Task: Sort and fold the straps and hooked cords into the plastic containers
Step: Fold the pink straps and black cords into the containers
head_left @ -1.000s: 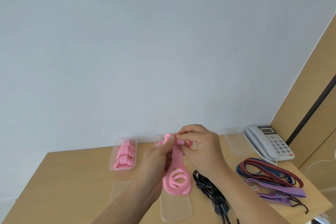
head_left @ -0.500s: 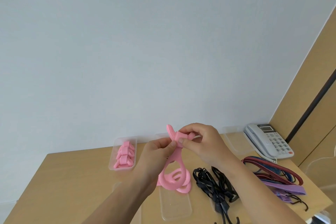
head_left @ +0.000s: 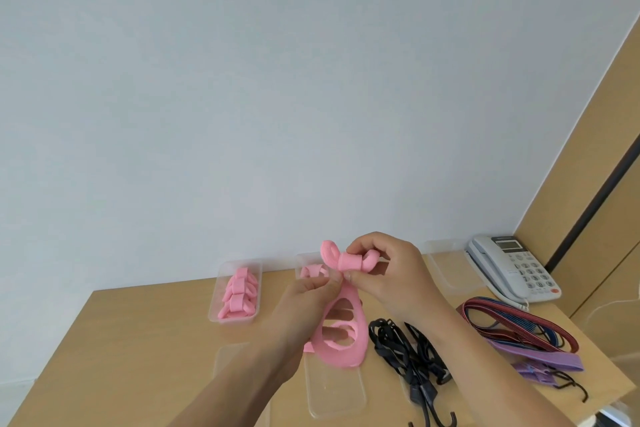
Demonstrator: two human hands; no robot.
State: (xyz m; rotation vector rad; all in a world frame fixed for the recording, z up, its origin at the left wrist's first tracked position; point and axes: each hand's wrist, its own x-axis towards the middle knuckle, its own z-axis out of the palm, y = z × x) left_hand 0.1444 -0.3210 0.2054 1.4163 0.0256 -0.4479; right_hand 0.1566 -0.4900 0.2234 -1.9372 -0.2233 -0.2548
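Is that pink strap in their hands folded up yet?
Partly. The pink strap is wrapped at the top between both hands; its lower loops hang loose.

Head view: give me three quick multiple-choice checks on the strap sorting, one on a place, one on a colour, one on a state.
1. Where is the telephone?
A. far right of the table
B. near left corner
C. inside a container

2. What colour are the folded straps in the left container?
A. black
B. pink
C. purple

3. How is the pink strap in hand?
A. lying flat on the table
B. pinched by both hands
C. hanging from one hand

Answers:
1 A, it sits by the wood panel at the right.
2 B, all show pink.
3 B, the left hand and right hand pinch its top.
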